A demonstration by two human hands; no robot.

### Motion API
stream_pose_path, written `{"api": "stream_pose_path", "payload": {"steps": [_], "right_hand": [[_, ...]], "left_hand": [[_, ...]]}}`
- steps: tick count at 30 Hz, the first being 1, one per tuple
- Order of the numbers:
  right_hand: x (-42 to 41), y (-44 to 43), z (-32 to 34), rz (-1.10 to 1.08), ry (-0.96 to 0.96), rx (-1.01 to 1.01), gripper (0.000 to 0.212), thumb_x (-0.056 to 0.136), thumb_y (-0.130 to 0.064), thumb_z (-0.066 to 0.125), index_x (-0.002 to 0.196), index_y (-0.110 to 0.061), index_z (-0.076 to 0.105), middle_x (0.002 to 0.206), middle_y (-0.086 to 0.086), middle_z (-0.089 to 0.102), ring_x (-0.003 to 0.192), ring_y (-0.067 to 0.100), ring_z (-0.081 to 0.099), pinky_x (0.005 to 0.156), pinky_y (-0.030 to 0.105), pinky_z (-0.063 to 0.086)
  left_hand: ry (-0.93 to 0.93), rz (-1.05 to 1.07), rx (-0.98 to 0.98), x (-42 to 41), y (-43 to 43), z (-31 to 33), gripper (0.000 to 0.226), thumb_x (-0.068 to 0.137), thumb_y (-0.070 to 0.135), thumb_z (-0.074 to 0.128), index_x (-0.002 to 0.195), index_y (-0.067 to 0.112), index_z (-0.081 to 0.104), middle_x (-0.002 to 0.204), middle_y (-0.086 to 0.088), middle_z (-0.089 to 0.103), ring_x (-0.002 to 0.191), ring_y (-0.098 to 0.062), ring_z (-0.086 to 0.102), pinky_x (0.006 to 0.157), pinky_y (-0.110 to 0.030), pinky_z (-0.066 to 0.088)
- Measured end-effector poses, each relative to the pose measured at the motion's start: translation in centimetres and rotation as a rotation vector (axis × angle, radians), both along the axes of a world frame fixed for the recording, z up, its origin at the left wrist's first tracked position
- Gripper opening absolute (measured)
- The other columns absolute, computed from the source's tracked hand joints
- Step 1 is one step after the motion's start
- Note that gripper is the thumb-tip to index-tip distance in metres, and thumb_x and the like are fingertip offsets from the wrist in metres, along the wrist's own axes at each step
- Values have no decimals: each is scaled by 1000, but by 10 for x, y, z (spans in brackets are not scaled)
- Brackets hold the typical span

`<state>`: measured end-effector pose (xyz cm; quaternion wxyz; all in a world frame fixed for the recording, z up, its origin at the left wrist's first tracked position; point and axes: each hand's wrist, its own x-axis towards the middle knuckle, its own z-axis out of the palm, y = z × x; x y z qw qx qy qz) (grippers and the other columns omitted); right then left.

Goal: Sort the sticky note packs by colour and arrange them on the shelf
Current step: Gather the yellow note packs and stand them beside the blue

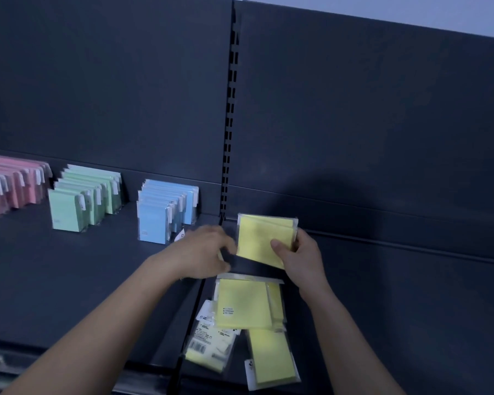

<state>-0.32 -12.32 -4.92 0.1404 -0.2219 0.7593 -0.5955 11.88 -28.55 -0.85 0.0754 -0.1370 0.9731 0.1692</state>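
My right hand (298, 259) holds a yellow sticky note pack (264, 238) upright above the dark shelf (69, 266), thumb on its front and fingers behind. My left hand (203, 250) is blurred just left of that pack, fingers curled at its lower left edge; whether it grips the pack cannot be told. Several more yellow packs (244, 305) lie flat in a loose pile near the shelf's front. Along the back stand upright rows of pink packs (9, 186), green packs (83, 198) and blue packs (163, 209).
A slotted vertical upright (230, 124) divides the dark back panel into two bays. The right-hand shelf section (397, 295) runs from the yellow pile to the frame's edge. The shelf's front edge (17, 354) runs along the lower left.
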Motion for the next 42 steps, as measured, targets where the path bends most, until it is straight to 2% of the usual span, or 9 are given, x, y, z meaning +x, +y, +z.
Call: {"api": "stream_pose_path", "payload": {"steps": [4,9,17,21,29,33,35,38,42], "right_hand": [[4,0,-2,6,-8,7,19,90,-13,65,94,-32,61,97,-8,68,91,7,63,77,23,50],[6,1,-4,-22,-37,2,16,89,-13,65,96,-27,63,99,-4,69,91,11,65,80,29,54],[7,6,-5,-105,-29,-54,18,90,-13,64,91,-30,61,97,-6,68,91,9,64,75,25,50],[8,4,-3,-141,-27,-80,15,90,-13,64,94,-27,62,98,-5,68,91,10,63,78,27,51],[18,-5,8,-169,140,-97,6,90,-17,65,87,-20,60,83,-5,65,76,8,60,64,20,48],[20,-12,3,-84,163,-62,11,89,-18,66,80,-23,62,75,-6,64,67,6,57,61,20,45],[18,-12,1,-78,147,-69,9,91,-20,63,82,-22,63,77,-2,66,70,11,59,65,26,47],[16,-10,2,-41,44,-75,14,97,-27,54,90,-24,66,85,0,69,78,13,63,68,26,49],[21,-9,5,5,-109,-51,38,102,-39,38,90,-16,65,86,3,66,76,11,59,66,23,45]], "left_hand": [[-212,-110,202,-2,20,3,71,71,53,76,131,26,49,125,12,45,117,-9,43,97,-25,39],[-303,-74,310,-9,12,-4,54,58,49,86,91,13,61,90,3,64,84,-19,61,73,-31,45],[127,200,532,-4,3,-14,18,78,35,77,83,19,72,84,9,68,83,-7,61,81,-25,47],[284,345,777,-6,0,-5,15,83,20,72,79,12,61,72,3,59,66,-12,51,68,-25,44],[692,417,297,-18,6,7,15,90,6,53,93,20,56,95,0,54,76,-15,53,65,-29,44],[527,318,847,-29,14,0,19,89,29,65,97,12,65,105,-16,53,74,-18,63,74,-35,59],[473,278,935,-31,10,-5,18,92,20,61,109,12,64,117,-20,48,83,-19,64,81,-35,58],[423,272,639,-33,2,-17,38,89,1,60,121,21,57,115,-5,41,92,-24,63,86,-38,56],[474,252,249,-34,2,-23,37,80,25,76,113,22,59,108,3,47,105,-17,47,96,-35,42]]}}
